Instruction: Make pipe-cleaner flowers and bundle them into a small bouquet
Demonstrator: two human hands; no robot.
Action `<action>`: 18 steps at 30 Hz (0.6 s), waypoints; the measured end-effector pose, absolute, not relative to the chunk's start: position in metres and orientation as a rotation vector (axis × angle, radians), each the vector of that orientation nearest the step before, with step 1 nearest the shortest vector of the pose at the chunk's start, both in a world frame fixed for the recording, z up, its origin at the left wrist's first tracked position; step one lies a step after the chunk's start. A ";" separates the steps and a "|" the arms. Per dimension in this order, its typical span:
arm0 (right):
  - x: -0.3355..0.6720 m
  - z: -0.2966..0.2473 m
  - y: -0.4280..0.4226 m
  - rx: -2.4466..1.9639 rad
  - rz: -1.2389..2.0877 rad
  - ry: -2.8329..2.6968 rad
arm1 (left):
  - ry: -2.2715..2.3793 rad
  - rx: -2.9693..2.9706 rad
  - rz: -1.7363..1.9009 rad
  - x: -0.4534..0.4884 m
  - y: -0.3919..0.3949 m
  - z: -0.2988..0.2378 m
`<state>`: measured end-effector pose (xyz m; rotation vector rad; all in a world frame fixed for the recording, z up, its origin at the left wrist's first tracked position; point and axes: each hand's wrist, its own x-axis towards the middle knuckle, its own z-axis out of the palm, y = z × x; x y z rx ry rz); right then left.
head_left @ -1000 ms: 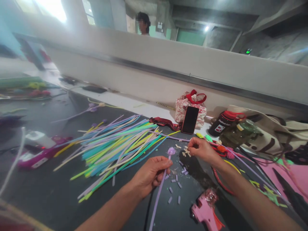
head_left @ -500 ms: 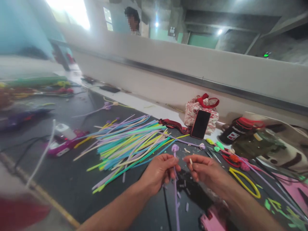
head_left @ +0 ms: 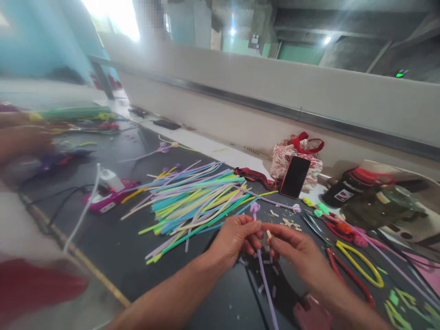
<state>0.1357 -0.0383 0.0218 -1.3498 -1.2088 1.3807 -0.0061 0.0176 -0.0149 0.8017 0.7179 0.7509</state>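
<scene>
My left hand point(head_left: 238, 237) is pinched round a long lilac pipe cleaner point(head_left: 265, 286) just below its curled flower-like tip point(head_left: 255, 207). My right hand point(head_left: 294, 250) is close beside it, fingers closed on a tiny pale cut piece point(head_left: 268, 234) held up near the stem. Both hands hover over the dark table point(head_left: 110, 247). Small cut bits point(head_left: 287, 223) lie scattered beyond and under the hands.
A fan of coloured pipe cleaners point(head_left: 195, 199) lies to the left. A phone point(head_left: 294, 177) leans on a patterned bag point(head_left: 290, 158). Scissors with yellow and red handles point(head_left: 357, 266) lie right. Pink glue guns point(head_left: 110, 197) point(head_left: 311, 314) rest nearby. Another person's hand point(head_left: 20, 140) is far left.
My right hand lifted a small pale piece from the table and brought it beside the lilac stem. The view swung left, showing another person's hand.
</scene>
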 end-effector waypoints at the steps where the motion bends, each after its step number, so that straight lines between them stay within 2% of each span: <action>1: 0.135 0.022 -0.039 -1.351 1.373 -1.204 | 0.726 0.802 0.744 -0.006 0.018 -0.014; 11: 0.135 0.011 -0.039 -1.110 1.659 -0.755 | 0.688 0.799 0.709 -0.004 0.014 -0.012; 18: 0.147 0.013 -0.034 -1.056 1.503 -0.617 | 0.685 0.818 0.641 -0.006 0.014 -0.011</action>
